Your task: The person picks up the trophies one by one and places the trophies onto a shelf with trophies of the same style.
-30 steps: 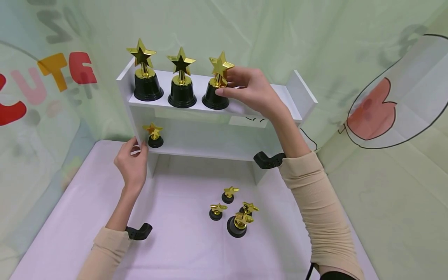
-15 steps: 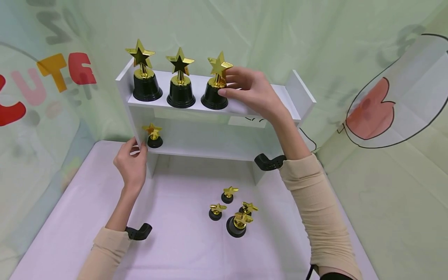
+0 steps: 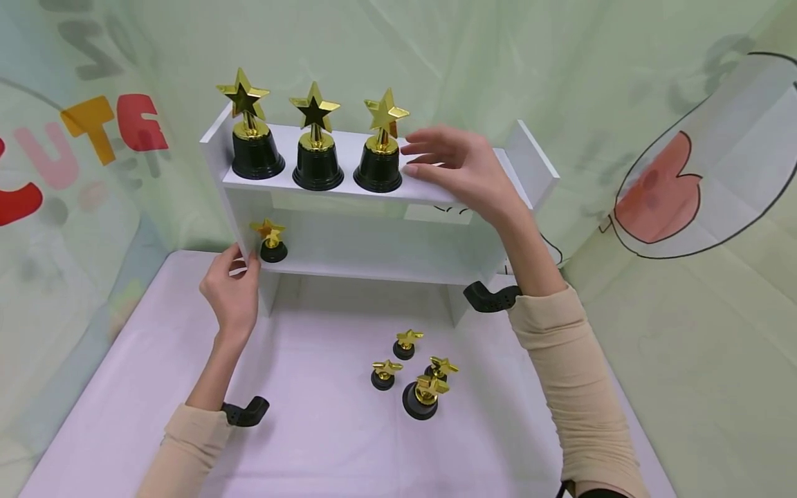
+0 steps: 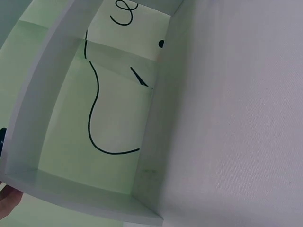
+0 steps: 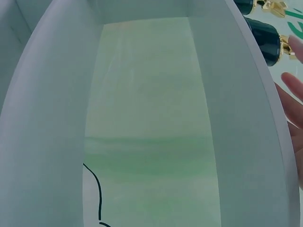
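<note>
Three star trophies stand upright along the top board of a white shelf (image 3: 349,259) in the head view: a left trophy (image 3: 257,153), a middle trophy (image 3: 318,166) and a right trophy (image 3: 378,166). All have gold stars on black bases. Just right of the right trophy is my right hand (image 3: 463,166), its fingers loosely bent and holding nothing. My left hand (image 3: 233,294) grips the front edge of the shelf's left side panel between thumb and fingers. Beside that thumb, a smaller star trophy (image 3: 273,250) stands on the middle board. Only fingertips (image 4: 9,201) show in the left wrist view.
Several more small trophies, among them a front one (image 3: 420,401) and a left one (image 3: 382,379), stand on the white-covered table (image 3: 311,443) before the shelf. A printed curtain (image 3: 467,69) hangs behind. Raised panels (image 3: 533,162) close the shelf's ends.
My right hand has let go of the right trophy and drawn back slightly to the right. The trophy stays upright on the top board. My left hand keeps its grip on the shelf.
</note>
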Available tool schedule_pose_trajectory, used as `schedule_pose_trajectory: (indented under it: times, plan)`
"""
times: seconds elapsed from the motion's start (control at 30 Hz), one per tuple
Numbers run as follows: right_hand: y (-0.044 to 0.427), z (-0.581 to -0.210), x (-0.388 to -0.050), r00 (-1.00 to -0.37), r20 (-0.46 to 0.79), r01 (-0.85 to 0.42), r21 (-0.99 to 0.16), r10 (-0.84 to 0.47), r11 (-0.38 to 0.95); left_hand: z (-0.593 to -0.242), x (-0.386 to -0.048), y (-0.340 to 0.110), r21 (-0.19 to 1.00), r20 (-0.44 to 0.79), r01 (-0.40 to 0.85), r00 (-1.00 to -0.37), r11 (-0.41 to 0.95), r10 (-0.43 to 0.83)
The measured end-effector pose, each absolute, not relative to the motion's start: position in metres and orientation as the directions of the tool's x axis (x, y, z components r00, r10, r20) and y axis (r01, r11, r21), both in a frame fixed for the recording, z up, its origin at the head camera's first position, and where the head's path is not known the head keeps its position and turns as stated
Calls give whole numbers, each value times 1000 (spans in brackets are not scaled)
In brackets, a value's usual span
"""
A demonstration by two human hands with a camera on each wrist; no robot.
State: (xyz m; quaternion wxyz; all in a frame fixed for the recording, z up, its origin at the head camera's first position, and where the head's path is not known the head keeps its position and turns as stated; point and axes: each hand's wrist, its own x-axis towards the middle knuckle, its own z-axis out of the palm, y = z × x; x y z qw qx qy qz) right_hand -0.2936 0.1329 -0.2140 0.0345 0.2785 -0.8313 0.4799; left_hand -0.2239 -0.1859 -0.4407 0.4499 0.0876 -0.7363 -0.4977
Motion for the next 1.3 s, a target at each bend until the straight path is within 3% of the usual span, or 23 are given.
schedule_pose_trajectory:
  times: [0.3,0.63,1.3]
  plan:
    - [141,-217,-283,-842,365,-511,-777,-398,368,-441,-224,-185,805,584,319,-579,500,-570]
    - [155,-226,-259,-792,443,-572,-778,-420,258,-438,-223,-183,814,577,340,-574,471,-581]
    - [170,-259,-223,-717,474,-655,-710,-510,260,-440,-222,-187,810,576,314,-585,495,-571]
